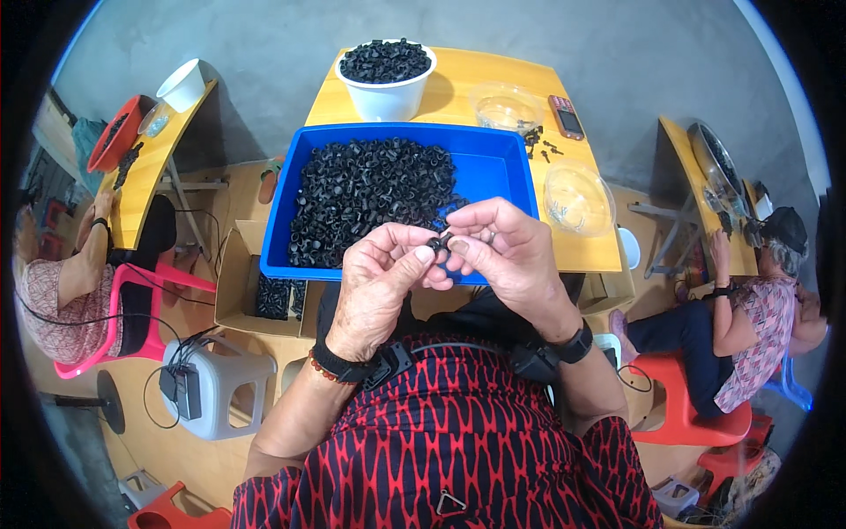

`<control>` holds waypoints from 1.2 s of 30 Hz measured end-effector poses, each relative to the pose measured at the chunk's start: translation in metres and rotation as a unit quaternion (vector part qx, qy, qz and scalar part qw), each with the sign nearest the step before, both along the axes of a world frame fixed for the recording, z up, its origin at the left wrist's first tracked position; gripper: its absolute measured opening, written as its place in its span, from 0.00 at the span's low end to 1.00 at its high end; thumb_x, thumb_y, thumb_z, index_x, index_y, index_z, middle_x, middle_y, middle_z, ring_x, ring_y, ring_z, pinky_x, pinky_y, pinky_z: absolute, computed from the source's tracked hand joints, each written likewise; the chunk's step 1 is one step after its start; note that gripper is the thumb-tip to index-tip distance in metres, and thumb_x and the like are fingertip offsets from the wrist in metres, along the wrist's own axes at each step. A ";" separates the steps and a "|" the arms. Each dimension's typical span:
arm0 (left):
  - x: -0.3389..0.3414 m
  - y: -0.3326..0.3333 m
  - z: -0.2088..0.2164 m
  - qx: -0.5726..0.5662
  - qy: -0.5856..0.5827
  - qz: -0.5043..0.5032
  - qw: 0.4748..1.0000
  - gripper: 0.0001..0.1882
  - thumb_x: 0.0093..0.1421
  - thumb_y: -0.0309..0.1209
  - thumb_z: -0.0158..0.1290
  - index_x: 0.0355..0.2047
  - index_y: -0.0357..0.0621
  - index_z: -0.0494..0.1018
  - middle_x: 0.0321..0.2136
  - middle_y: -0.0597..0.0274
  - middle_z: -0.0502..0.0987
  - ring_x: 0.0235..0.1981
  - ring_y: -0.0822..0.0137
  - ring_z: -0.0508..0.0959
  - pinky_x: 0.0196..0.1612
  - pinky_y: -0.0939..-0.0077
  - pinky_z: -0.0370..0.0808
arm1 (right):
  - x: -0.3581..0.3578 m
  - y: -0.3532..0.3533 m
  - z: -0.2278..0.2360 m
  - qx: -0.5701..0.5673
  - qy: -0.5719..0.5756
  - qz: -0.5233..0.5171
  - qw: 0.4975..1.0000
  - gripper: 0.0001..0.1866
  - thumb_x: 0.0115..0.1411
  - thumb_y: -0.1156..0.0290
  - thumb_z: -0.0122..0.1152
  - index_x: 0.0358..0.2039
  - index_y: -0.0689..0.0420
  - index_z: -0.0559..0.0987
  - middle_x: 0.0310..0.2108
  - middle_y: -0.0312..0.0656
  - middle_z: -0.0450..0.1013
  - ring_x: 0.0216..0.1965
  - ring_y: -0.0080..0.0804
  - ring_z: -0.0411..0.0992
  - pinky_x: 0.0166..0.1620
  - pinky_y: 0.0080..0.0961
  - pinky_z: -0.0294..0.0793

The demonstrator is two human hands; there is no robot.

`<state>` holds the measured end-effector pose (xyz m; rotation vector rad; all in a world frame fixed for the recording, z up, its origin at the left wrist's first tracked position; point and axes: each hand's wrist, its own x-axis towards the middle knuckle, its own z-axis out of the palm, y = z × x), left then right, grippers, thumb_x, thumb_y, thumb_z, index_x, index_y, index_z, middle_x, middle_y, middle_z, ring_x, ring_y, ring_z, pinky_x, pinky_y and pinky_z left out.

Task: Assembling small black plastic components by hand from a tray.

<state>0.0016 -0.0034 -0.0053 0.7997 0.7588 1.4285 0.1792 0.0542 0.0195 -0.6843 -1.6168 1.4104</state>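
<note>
Over the front edge of a blue plastic tray (498, 167), my two hands meet at the fingertips. Thumb and fingers of my left hand (383, 264) pinch a small black plastic part (437, 244). From the other side my right hand (511, 256) is closed, thumb and forefinger pressed against the same part; whether they also grip a tiny second piece cannot be made out. Behind the hands, a heap of similar black ring-like parts (370, 194) fills the tray's left and middle, with blue bottom showing at the right.
A white bucket (385, 99) heaped with black parts stands behind the tray on the yellow table (458, 66). To the right are two see-through bowls (507, 106), loose black pieces (539, 143) and a red phone (567, 117). A cardboard box (236, 291) sits below left. People work at both side tables.
</note>
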 end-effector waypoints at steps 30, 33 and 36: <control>0.005 0.002 -0.006 0.004 0.046 0.021 0.999 0.07 0.63 0.20 0.55 0.42 0.34 0.73 0.33 0.55 0.80 0.30 0.70 0.81 0.36 0.73 0.84 | -0.002 0.003 -0.004 0.262 -0.112 -0.047 0.957 0.09 0.56 0.83 0.64 0.38 0.61 0.78 0.30 0.45 0.75 0.30 0.36 0.78 0.31 0.27 0.77; 0.005 0.001 -0.004 0.014 0.052 0.021 0.998 0.07 0.63 0.20 0.55 0.41 0.34 0.73 0.33 0.56 0.80 0.30 0.70 0.81 0.36 0.73 0.84 | -0.001 0.001 -0.002 0.261 -0.119 -0.042 0.957 0.10 0.56 0.84 0.63 0.38 0.61 0.78 0.31 0.45 0.75 0.31 0.38 0.78 0.32 0.28 0.77; 0.006 0.001 -0.004 0.018 0.064 0.022 0.998 0.07 0.63 0.20 0.55 0.41 0.34 0.73 0.33 0.56 0.79 0.30 0.70 0.81 0.36 0.73 0.84 | 0.000 0.000 0.000 0.270 -0.126 -0.040 0.954 0.10 0.56 0.84 0.62 0.38 0.61 0.78 0.32 0.46 0.75 0.32 0.41 0.78 0.33 0.29 0.77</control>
